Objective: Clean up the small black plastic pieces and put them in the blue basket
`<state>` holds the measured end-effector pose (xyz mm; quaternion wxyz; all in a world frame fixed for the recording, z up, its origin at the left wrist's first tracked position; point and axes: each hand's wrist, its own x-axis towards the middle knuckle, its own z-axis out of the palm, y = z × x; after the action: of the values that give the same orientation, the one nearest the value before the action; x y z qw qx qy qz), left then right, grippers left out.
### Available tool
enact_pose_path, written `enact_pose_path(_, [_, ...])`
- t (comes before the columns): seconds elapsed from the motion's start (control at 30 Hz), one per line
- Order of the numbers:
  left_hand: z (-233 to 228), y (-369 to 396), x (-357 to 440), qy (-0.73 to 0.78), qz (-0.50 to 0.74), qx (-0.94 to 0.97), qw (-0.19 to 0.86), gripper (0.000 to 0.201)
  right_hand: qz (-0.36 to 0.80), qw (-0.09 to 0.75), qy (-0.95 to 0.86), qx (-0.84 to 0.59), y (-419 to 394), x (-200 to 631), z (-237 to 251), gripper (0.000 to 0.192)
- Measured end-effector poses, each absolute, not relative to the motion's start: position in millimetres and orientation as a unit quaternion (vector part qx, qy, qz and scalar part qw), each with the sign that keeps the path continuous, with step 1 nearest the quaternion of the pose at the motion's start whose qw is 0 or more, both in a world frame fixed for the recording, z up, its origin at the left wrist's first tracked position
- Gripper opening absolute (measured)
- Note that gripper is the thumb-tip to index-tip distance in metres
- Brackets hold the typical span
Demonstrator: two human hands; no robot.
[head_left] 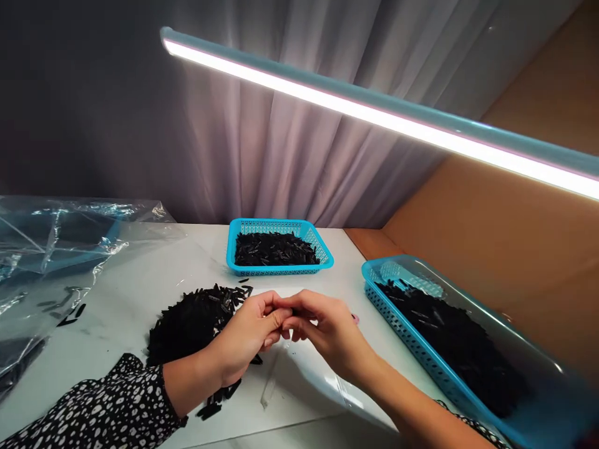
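Note:
My left hand [253, 327] and my right hand [322, 324] meet over the middle of the white table [299, 399]. Thumbs and fingers of both are pinched together, tip to tip. Whatever sits between the fingertips is hidden or too small to name. Just left of my left hand, partly behind its wrist, lies a heap of small black elongated pieces [187, 324]. Several of these pieces have strayed to the heap's near side.
A blue plastic basket [281, 270] of similar black pieces stands at the back. On the right is a larger blue basket [402, 337], also holding black pieces. Clear plastic sheeting [56, 249] covers the left side. A lit tube lamp [374, 118] hangs overhead before a grey curtain [290, 156].

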<state>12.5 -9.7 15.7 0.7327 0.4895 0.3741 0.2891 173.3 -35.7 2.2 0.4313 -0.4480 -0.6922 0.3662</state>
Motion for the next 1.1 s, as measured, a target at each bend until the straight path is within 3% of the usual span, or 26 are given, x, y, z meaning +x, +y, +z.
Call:
enact_pose_path(0.07, [8,-12,15,0.398,0.259,0.483,0.736,0.036,0.282,0.431,-0.701,-0.493,-39,195,1,0.013])
enact_pose_path(0.13, [2,-11,15,0.424,0.243,0.466,0.738,0.035,0.111,0.439,-0.678,-0.579,-38,233,2,0.018])
enact_pose_path(0.2, [0,-9,14,0.435,0.248,0.452,0.738,0.03,-0.032,0.377,-0.627,-0.681,-35,273,4,0.024])
enact_pose_path(0.3, [0,-6,14,0.435,0.277,0.446,0.731,0.023,-0.11,0.278,-0.563,-0.771,-34,305,5,0.031])
enact_pose_path(0.37, [-1,-6,14,0.434,0.307,0.452,0.716,0.023,-0.083,0.334,-0.569,-0.747,-35,294,3,0.031])
enact_pose_path(0.47, [-3,-6,16,0.428,0.357,0.459,0.692,0.034,0.149,0.458,-0.627,-0.613,-39,240,-6,0.023])
enact_pose_path(0.53, [-4,-6,17,0.416,0.373,0.459,0.691,0.042,0.279,0.473,-0.644,-0.533,-43,200,-13,0.017])
enact_pose_path(0.6, [-5,-7,17,0.407,0.374,0.457,0.696,0.049,0.334,0.487,-0.638,-0.494,-46,171,-20,0.013])
enact_pose_path(0.67, [-3,-7,16,0.408,0.367,0.456,0.701,0.053,0.332,0.51,-0.623,-0.491,-46,159,-24,0.003])
enact_pose_path(0.73, [1,-7,15,0.416,0.366,0.448,0.702,0.05,0.317,0.532,-0.616,-0.487,-43,160,-23,0.009])
enact_pose_path(0.9, [21,-1,10,0.436,0.353,0.402,0.724,0.014,0.334,0.593,-0.579,-0.449,-25,174,-3,0.007])
enact_pose_path(1.0, [32,0,7,0.431,0.324,0.407,0.738,0.028,0.346,0.621,-0.556,-0.431,-15,175,10,0.01])
enact_pose_path(1.1, [39,0,5,0.431,0.302,0.413,0.743,0.024,0.361,0.633,-0.539,-0.423,-10,175,14,0.011])
